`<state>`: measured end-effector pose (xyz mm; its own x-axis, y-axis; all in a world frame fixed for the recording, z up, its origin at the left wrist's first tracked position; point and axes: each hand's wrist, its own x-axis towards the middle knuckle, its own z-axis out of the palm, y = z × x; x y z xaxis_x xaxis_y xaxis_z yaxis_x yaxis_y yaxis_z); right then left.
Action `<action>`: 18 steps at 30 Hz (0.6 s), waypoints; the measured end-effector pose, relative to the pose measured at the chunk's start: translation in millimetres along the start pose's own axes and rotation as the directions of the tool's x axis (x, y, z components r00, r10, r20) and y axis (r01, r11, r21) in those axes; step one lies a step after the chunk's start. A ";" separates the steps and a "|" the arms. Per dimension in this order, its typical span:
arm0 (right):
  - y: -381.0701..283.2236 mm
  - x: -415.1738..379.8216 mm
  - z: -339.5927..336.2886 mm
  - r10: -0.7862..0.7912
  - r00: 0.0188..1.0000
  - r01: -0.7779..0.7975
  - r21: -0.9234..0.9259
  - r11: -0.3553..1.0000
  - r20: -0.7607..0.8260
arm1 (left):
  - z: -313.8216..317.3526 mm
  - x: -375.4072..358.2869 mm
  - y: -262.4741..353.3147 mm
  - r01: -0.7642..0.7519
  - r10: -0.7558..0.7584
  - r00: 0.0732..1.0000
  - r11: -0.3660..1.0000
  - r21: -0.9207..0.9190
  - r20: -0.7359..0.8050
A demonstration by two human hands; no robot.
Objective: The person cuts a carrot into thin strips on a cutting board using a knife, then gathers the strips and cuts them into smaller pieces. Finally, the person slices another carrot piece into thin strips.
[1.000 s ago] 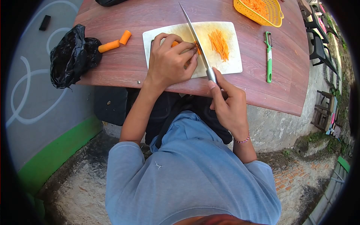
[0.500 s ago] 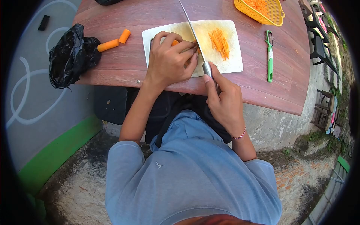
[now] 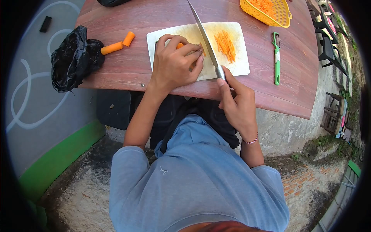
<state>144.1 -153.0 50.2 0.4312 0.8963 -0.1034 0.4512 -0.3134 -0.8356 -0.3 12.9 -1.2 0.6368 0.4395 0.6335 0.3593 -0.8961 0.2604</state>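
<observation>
On a white cutting board (image 3: pixel 239 62), my left hand (image 3: pixel 176 63) is closed over a piece of carrot (image 3: pixel 180 45), most of which its fingers hide. My right hand (image 3: pixel 237 100) grips the handle of a long knife (image 3: pixel 206 36). The blade points away from me and lies just right of my left fingertips, tilted so that its flat side shows. To the right of the blade, thin carrot strips (image 3: pixel 225 46) lie in a pile on the board.
Two carrot pieces (image 3: pixel 112 48) lie left of the board, beside a crumpled black plastic bag (image 3: pixel 75 58). A green peeler (image 3: pixel 277 58) rests to the right. A yellow basket (image 3: pixel 286 19) of shredded carrot stands at the back right of the wooden table (image 3: pixel 266 91).
My right hand and the knife have shifted a little to the right, away from my left fingertips. My left hand has stayed almost in place on the carrot.
</observation>
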 end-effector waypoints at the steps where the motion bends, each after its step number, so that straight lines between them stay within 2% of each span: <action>1: 1.0 0.0 -0.7 -0.001 1.000 0.001 -0.001 1.000 0.000 | 0.1 -0.1 0.3 0.000 0.000 1.000 1.000 0.000 -0.002; 7: 1.6 0.5 0.8 0.018 1.000 -0.019 0.031 0.999 0.006 | 0.4 -0.4 0.1 0.001 -0.001 1.000 1.000 0.001 -0.011; 9: -0.3 -0.8 2.8 -0.040 0.999 0.040 0.077 0.996 -0.004 | 0.4 -0.4 0.1 0.001 -0.001 1.000 1.000 0.000 -0.005; 18: 0.5 -4.5 3.6 -0.032 0.999 0.030 0.056 0.998 0.024 | -1.4 -0.9 -1.7 -0.019 0.019 1.000 1.000 0.007 0.014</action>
<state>139.5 -156.0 48.3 0.3979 0.9130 -0.0896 0.4196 -0.2680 -0.8672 -2.4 13.9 -1.2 0.6527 0.4235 0.6282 0.3524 -0.9037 0.2431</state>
